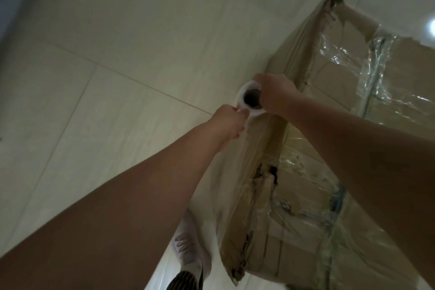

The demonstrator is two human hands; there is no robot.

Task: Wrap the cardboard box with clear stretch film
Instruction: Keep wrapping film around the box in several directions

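A large worn cardboard box (339, 92) stands on the floor at the right, with clear film and tape strips across its top and torn corners. A roll of clear stretch film (246, 101) is held upright against the box's left side, its dark core facing me. My right hand (275, 95) grips the roll's top from the right. My left hand (229, 122) holds the roll's near edge from the left. A sheet of film (233, 172) stretches from the roll down along the box's left face toward me.
Pale tiled floor (117, 66) spreads to the left and behind the box. My foot in a light shoe (188, 249) stands close to the box's near corner. Ceiling-light reflections (432, 27) shine on the tiles at the upper right.
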